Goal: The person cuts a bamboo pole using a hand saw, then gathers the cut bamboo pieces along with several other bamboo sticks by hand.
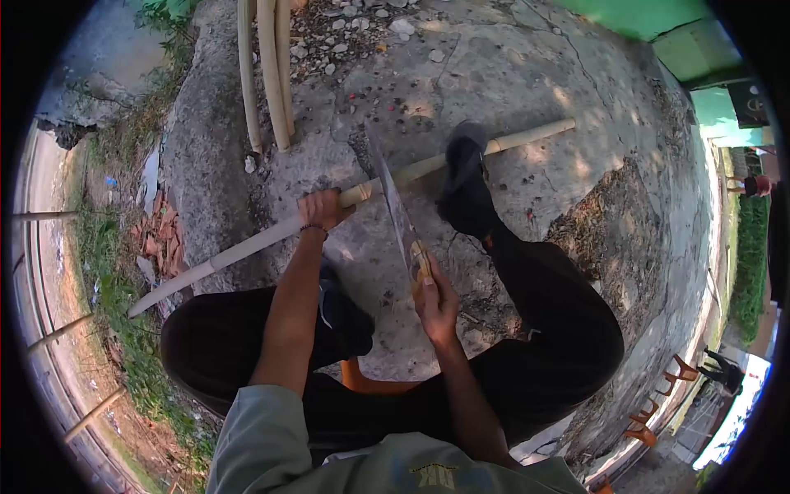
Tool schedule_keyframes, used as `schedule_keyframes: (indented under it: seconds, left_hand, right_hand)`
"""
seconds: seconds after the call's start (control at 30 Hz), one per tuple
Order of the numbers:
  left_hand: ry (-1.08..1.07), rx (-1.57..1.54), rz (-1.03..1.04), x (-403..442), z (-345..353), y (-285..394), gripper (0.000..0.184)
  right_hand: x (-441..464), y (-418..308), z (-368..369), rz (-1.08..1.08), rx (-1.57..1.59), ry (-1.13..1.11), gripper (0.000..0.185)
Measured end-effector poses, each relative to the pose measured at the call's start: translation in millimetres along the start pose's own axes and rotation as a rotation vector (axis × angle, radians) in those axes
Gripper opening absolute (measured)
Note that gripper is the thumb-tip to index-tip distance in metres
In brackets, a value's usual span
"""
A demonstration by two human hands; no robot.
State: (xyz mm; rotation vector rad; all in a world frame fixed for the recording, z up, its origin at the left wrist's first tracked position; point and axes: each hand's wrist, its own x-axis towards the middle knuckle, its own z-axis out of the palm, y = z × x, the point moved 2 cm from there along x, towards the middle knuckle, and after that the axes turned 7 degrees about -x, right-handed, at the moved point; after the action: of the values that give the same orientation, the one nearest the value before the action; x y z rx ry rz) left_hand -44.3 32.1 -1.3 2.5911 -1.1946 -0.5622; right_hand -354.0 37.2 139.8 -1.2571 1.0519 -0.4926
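A long pale bamboo pole (247, 249) lies slantwise across the ground in front of me. My left hand (324, 209) is wrapped round it left of its middle. In my right hand (436, 303) is the yellowish handle of what looks like a handsaw (393, 198), its long metal blade narrowing toward the far end. The blade crosses over the pole, to the right of my left hand; whether it touches cannot be made out. My dark right shoe (466, 169) is against the pole farther right, partly covering it.
Three more bamboo poles (270, 74) reach in from the top edge. Loose stones (339, 48) lie beside them, broken reddish pieces (161, 239) at left. My left shoe (344, 317) is below the pole. Orange-brown chairs (642, 424) and a person (724, 372) are far right.
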Motion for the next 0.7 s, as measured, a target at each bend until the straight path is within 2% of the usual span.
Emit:
schedule_keyframes:
  seconds: [0.13,0.2,0.27,0.33,0.47,0.7]
  left_hand:
    - [-0.144,0.003,-0.004,-3.4,-30.7,22.2,0.046]
    - [-0.135,-0.046,-0.069,-4.3,-33.6,19.7,0.045]
    - [-0.143,-0.029,-0.06,-4.9,-34.6,20.7,0.044]
    - [-0.142,-0.025,-0.045,-4.9,-34.7,19.6,0.043]
    - [-0.197,-0.004,-0.091,-5.7,-41.2,20.7,0.042]
    - [-0.248,-0.055,-0.125,-1.0,-30.5,12.0,0.045]
  right_hand:
    - [0.4,25.9,-0.7,0.059,-0.069,-0.041,0.057]
    - [-1.6,32.4,3.9,0.093,-0.383,-0.027,0.065]
    - [0.7,27.6,7.2,0.11,-0.498,-0.038,0.065]
    - [1.6,14.8,11.7,0.161,-0.578,-0.09,0.057]
    - [-0.2,10.7,17.4,0.245,-0.519,-0.117,0.053]
    - [4.9,4.1,21.5,0.119,-0.551,-0.032,0.044]
